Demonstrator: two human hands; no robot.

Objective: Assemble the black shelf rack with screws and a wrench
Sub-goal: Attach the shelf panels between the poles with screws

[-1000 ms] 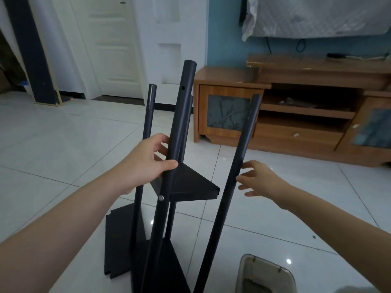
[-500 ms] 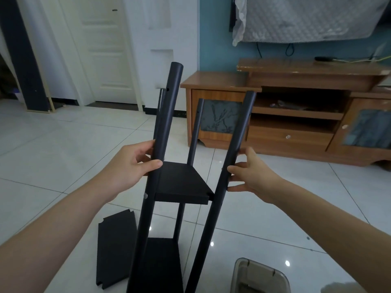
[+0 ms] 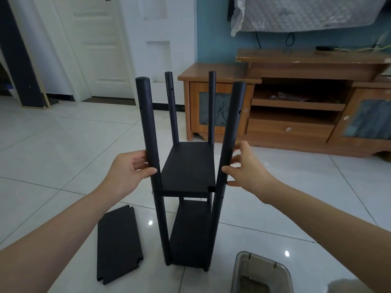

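Lying flat on the tiled floor (image 3: pixel 53 144) at the far left is a loose shelf panel (image 3: pixel 118 244), not yet fitted. Just right of it the black shelf rack (image 3: pixel 188 208) stands upright in the middle of the view, with a middle shelf (image 3: pixel 188 168) and a bottom shelf (image 3: pixel 190 233) between its four poles. The left hand (image 3: pixel 127 172) grips the front-left pole (image 3: pixel 148 134) just above the middle shelf, thumb across the front and fingers curled behind. A silver screw (image 3: pixel 152 193) shows on that pole at shelf level.

Across the shelf, the front-right pole (image 3: pixel 230 134) leans outward at its top, and the shelf's notched corner shows bare beside it, so that joint looks unscrewed. The right hand (image 3: pixel 247 168) pinches this pole between thumb and fingers.

The step seems to be seating that pole. It should go well if the right hand draws the pole in until it nests in the notch and its hole meets the shelf edge, while the left hand holds the frame square. The screw is best started by finger, then wrenched.

A clear container (image 3: pixel 243 269) sits at the bottom right, its contents too dim to name
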